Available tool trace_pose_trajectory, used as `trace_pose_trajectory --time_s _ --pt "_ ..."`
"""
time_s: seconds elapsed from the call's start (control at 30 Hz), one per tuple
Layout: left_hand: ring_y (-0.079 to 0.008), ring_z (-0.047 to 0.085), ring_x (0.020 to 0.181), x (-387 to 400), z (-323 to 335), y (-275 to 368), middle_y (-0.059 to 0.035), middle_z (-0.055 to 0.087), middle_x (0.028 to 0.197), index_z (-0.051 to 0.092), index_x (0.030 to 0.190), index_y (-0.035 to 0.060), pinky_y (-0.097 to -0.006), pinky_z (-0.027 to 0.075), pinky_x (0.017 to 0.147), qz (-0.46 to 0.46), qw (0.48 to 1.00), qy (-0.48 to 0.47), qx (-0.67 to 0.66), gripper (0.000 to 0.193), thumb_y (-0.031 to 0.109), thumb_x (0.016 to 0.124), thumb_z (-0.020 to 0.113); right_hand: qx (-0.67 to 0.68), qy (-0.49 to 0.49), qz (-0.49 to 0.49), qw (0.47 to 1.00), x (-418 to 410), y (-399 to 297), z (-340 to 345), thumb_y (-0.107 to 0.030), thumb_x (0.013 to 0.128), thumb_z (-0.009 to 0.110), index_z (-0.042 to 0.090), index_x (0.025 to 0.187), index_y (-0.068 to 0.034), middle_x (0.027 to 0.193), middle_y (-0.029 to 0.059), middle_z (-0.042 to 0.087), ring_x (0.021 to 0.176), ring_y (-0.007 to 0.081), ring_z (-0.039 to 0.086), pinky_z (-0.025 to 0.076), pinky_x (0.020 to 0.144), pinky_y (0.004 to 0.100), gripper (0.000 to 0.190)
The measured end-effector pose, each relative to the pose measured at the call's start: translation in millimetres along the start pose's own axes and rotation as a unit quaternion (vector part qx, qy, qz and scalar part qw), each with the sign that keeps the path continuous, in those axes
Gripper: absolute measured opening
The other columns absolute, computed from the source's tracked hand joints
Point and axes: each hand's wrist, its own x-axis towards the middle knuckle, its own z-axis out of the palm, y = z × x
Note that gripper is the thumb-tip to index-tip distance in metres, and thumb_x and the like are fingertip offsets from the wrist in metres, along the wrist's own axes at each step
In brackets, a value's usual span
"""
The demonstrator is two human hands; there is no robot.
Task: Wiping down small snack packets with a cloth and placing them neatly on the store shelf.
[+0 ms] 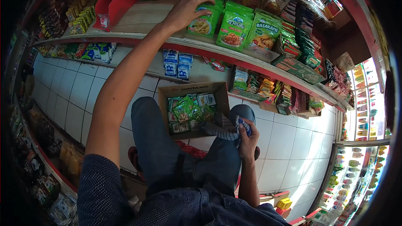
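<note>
My left hand reaches up to the shop shelf and rests at the top of a row of green seasoning sachets, fingers curved over them; whether it grips one is hidden. Two more rows, the Desaku sachets and the Rasakami sachets, stand just right of it. Near my knee, my right hand is closed on a bunched striped grey-blue cloth. The cloth's other end hangs over an open cardboard box between my knees. Several green and white sachets lie in the box.
A red tray stands on the shelf to the left. Blue-and-white packets sit on the lower shelf. A green carton of sachets juts from the shelf edge at right. White floor tiles extend to the right.
</note>
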Motion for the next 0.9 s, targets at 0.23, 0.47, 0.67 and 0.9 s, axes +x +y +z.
trace_pose_trajectory --time_s 0.23,0.47,0.67,0.9 --pt "-0.0322 0.058 0.113 -37.1 -13.6 45.8 -0.0107 0.063 0.116 0.069 0.123 0.0133 -0.0442 0.046 0.099 0.052 0.980 0.184 0.061 0.026 0.018 0.097 0.068 -0.028 0.012 -0.007 1.000 4.9 12.5 -4.8 -0.010 0.100 0.065 0.070 0.115 0.001 0.099 0.0022 0.068 0.090 0.0087 0.058 0.047 0.084 0.0245 0.019" --pt "-0.0341 0.065 0.099 -212.0 108.7 116.1 -0.0181 0.067 0.108 0.064 0.106 0.0041 -0.0461 0.050 0.091 -0.155 0.918 -0.255 -0.261 0.017 0.020 0.100 0.064 0.049 0.009 0.003 0.999 6.2 21.4 -8.6 -0.011 0.101 0.065 0.068 0.119 0.001 0.105 0.0035 0.069 0.095 0.0087 0.059 0.047 0.088 0.0248 0.022" --pt "-0.0383 0.064 0.117 -397.2 249.5 97.9 -0.0252 0.064 0.130 0.056 0.134 0.0007 -0.0468 0.052 0.096 -0.449 0.767 -0.436 -0.144 0.057 0.029 0.089 0.078 0.031 0.015 0.005 0.999 5.9 23.5 -3.7 -0.013 0.102 0.065 0.068 0.119 0.001 0.103 0.0032 0.069 0.094 0.0089 0.059 0.047 0.087 0.0251 0.022" --pt "-0.0434 0.068 0.110 -448.4 275.7 130.9 -0.0284 0.066 0.123 0.043 0.149 -0.0007 -0.0498 0.055 0.093 -0.611 0.733 -0.247 -0.169 0.077 0.024 0.085 0.079 -0.012 0.023 0.011 1.000 7.2 16.5 -0.7 -0.014 0.099 0.068 0.072 0.113 -0.001 0.100 0.0048 0.071 0.094 0.0111 0.060 0.048 0.089 0.0275 0.020"
